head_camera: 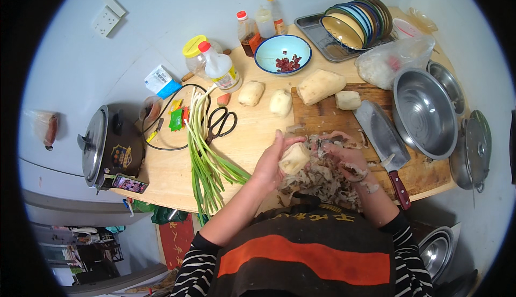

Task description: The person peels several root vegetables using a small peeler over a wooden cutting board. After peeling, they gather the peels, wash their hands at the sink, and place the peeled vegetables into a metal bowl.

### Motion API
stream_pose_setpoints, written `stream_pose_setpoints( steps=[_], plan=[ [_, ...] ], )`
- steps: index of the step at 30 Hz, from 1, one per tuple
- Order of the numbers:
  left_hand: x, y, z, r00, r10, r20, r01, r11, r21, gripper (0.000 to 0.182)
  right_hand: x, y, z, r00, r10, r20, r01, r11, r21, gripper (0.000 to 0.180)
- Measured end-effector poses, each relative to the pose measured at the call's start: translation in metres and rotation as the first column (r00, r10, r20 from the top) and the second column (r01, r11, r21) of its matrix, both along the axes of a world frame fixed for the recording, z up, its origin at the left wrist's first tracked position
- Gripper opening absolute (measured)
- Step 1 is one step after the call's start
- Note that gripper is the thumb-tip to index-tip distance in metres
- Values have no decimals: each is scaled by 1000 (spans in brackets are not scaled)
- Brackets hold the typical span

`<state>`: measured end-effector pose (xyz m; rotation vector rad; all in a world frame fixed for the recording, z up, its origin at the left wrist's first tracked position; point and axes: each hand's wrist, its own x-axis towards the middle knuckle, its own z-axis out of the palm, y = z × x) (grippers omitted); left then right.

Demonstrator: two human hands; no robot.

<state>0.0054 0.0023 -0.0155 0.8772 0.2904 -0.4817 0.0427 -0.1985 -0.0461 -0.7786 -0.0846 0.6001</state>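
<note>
My left hand [270, 162] holds a pale peeled root vegetable piece [294, 159] above the near edge of the wooden cutting board [427, 176]. My right hand [344, 160] is just right of it, fingers curled, with peel stuck to the skin; a small dark, shiny thing shows at its fingertips, too unclear to name. A heap of peelings [322, 184] lies beneath both hands. Further peeled pieces lie beyond: a large one [321, 86] and a small one [348, 100] at the board, others [251, 93] on the table. A cleaver [381, 136] rests on the board's right side.
Left of my hands lie green onions [197, 136] and black-handled scissors [221, 123]. A blue enamel bowl [283, 43] of dark red cubes and several bottles stand at the back. Steel bowls [423, 111] stand right, stacked dishes [350, 25] back right, a dark pot [117, 144] far left.
</note>
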Motion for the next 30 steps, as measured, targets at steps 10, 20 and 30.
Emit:
stream_pose_setpoints(
  steps=[10,20,30],
  plan=[
    [-4,-9,-6,999,41,28,-45,985,169,41,-5,11,15,957,56,285,24,963,-270,22],
    [-3,-18,-6,975,129,179,-160,972,174,31,-5,8,12,986,8,166,-2,999,-34,23],
    [-2,-23,-11,965,214,153,-237,959,157,28,-7,12,15,982,23,188,6,988,-153,23]
  ],
)
